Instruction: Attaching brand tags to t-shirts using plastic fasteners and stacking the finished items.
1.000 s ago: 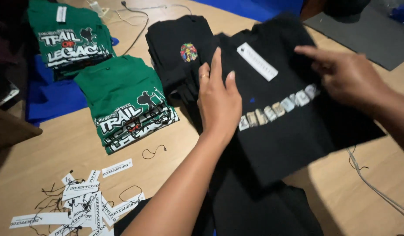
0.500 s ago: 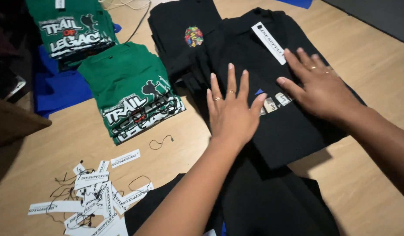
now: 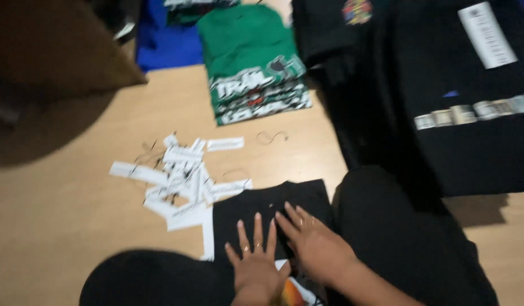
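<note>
My left hand (image 3: 256,262) lies flat with fingers spread on a black shirt (image 3: 262,211) at the near edge of the wooden table (image 3: 69,204). My right hand (image 3: 313,243) rests beside it on the same black cloth, fingers apart, touching the left. A bright orange print (image 3: 293,293) shows just under my wrists. Farther off lies a folded black shirt (image 3: 472,141) with a strip of small pictures across it and a white tag (image 3: 487,35) on top.
A pile of white paper tags (image 3: 180,178) with thin strings lies left of my hands. A folded green shirt (image 3: 250,62) with white print sits beyond, next to blue cloth (image 3: 165,48). Another black shirt with a colourful badge (image 3: 357,11) lies at the top. A dark blurred shape (image 3: 46,56) fills the upper left.
Both hands have left the folded black shirt with the picture strip and come down to the black shirt at the near edge. The view has tilted down and toward me.
</note>
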